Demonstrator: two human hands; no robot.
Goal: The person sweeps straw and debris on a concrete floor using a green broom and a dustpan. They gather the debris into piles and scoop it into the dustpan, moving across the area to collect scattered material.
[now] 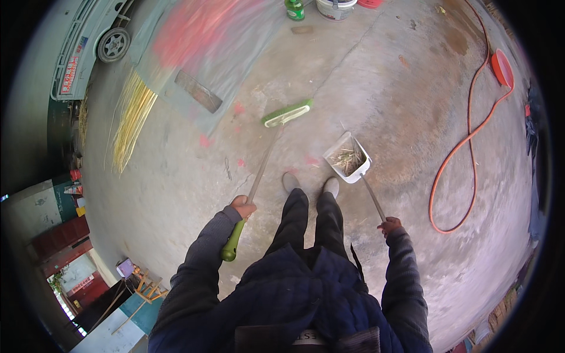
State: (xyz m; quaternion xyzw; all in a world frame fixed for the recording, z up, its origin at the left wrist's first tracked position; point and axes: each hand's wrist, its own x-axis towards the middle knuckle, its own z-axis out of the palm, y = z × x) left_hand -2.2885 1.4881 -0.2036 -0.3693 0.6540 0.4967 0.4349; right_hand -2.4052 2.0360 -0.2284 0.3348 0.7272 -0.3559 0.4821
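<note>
My left hand (243,207) is wrapped round the pole of a broom (262,165), above its green grip end. The broom's green and white head (287,114) is on or close to the concrete floor, ahead of my feet. In my right hand (389,226), closed, is the thin handle of a white dustpan (360,172). Dry straw-like debris (346,159) lies inside the pan, which sits just ahead of my right shoe (331,186). The broom head and the dustpan are apart.
An orange hose (466,141) loops across the floor at right, by a red basin (502,68). Long yellow straw stalks (132,120) lie at left, beside a pale sheet with a flat dark block (198,92). A green bottle (295,9) and white bucket (335,9) stand far ahead; a vehicle (88,44) is far left.
</note>
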